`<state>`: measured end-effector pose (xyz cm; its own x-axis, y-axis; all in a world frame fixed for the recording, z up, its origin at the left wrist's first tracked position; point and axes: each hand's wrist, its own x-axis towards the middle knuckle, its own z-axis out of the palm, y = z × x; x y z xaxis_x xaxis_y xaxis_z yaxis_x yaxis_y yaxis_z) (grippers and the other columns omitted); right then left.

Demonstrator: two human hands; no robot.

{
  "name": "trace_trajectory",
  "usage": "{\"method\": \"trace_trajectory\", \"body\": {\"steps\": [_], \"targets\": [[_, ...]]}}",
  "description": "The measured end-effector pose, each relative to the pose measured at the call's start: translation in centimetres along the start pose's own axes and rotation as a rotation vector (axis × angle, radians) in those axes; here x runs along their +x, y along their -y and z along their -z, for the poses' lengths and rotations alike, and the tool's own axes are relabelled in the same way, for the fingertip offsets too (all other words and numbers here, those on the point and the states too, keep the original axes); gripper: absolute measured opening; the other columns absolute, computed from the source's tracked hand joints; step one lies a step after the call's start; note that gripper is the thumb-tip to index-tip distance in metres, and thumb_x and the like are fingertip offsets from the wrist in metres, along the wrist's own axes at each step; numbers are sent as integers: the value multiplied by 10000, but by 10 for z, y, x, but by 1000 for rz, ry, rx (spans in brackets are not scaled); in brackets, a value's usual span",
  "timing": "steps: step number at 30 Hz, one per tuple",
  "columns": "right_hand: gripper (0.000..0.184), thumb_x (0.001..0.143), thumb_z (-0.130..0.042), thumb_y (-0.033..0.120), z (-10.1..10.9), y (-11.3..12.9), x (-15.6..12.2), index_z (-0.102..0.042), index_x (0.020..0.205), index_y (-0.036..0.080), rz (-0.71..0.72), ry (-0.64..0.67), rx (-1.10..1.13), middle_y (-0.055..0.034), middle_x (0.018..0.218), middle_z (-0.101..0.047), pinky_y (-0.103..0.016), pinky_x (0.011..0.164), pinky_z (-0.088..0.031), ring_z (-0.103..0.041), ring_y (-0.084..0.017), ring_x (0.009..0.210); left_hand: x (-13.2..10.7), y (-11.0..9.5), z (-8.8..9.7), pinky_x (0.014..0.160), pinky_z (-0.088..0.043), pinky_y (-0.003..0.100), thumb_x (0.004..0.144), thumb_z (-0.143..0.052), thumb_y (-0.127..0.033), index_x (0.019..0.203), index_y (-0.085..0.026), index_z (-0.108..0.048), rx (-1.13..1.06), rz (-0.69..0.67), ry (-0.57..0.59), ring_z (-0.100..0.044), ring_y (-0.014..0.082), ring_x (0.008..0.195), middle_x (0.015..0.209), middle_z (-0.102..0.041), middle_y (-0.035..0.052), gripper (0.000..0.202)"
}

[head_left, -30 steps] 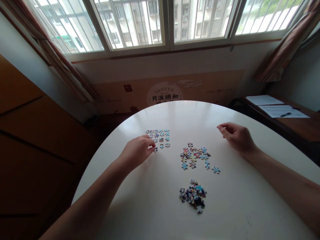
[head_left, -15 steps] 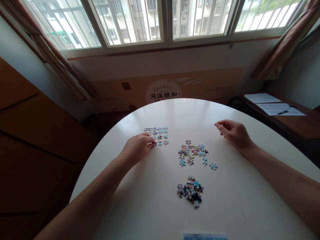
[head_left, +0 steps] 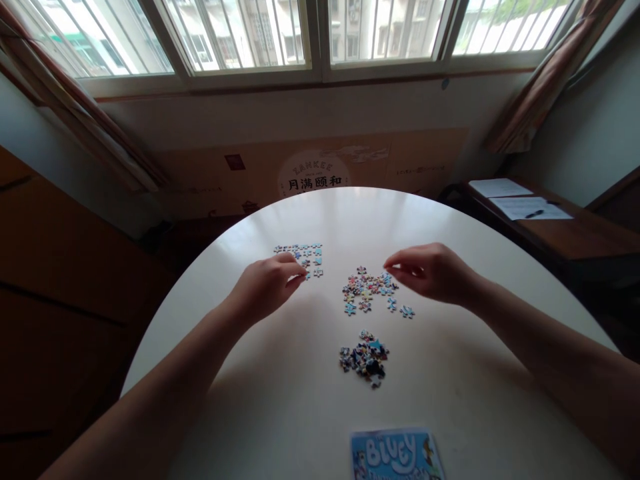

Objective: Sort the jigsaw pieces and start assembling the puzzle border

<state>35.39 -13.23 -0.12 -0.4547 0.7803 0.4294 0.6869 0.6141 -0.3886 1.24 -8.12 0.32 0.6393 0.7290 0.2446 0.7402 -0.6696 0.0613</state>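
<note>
On the round white table (head_left: 300,400) lie three groups of small jigsaw pieces. My left hand (head_left: 265,287) rests at the near edge of a partly joined blue patch (head_left: 306,255), its fingers pinched together on a piece there. My right hand (head_left: 433,272) hovers over the right side of the middle scatter of loose pieces (head_left: 367,290), with thumb and fingers curled close above them; I see nothing in them. A darker heap of pieces (head_left: 363,357) lies nearer to me, touched by neither hand.
A blue picture card lettered "BLUEY" (head_left: 397,457) lies at the table's near edge. A printed cardboard panel (head_left: 310,175) leans under the window. At the right stands a dark desk (head_left: 550,233) with papers and a pen. Brown cabinets line the left.
My right hand has moved left from the bare table to above the middle scatter. The left hand stays at the joined patch. The view has tipped down, showing the card.
</note>
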Motion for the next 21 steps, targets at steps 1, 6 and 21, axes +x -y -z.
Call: {"method": "trace_trajectory", "body": {"steps": [1,6,21], "targets": [[193,939,-575,268,2,14,1,-757,971,212,87,139,-2,-11,767,-730,-272,627,-438,-617,-126,623,0,-3,0,641,-470,281,956,-543,-276,930,-225,-765,-20,-53,16,-671,170,761,997,-724,36,229],[236,878,-681,196,3,61,-1,-735,1091,282,197,505,25,-4,964,-750,-279,701,-424,-668,-152,814,0,-15,2,659,-474,287,949,-555,-246,896,-231,-764,-40,-186,68,-672,159,750,913,-718,20,216],[49,877,-697,238,-2,61,-3,-738,895,258,156,592,89,13,839,-712,-261,661,-375,-603,-123,736,1,-10,-5,637,-468,274,942,-550,-244,858,-237,-760,-30,-231,50,-662,149,714,854,-710,7,227]]}}
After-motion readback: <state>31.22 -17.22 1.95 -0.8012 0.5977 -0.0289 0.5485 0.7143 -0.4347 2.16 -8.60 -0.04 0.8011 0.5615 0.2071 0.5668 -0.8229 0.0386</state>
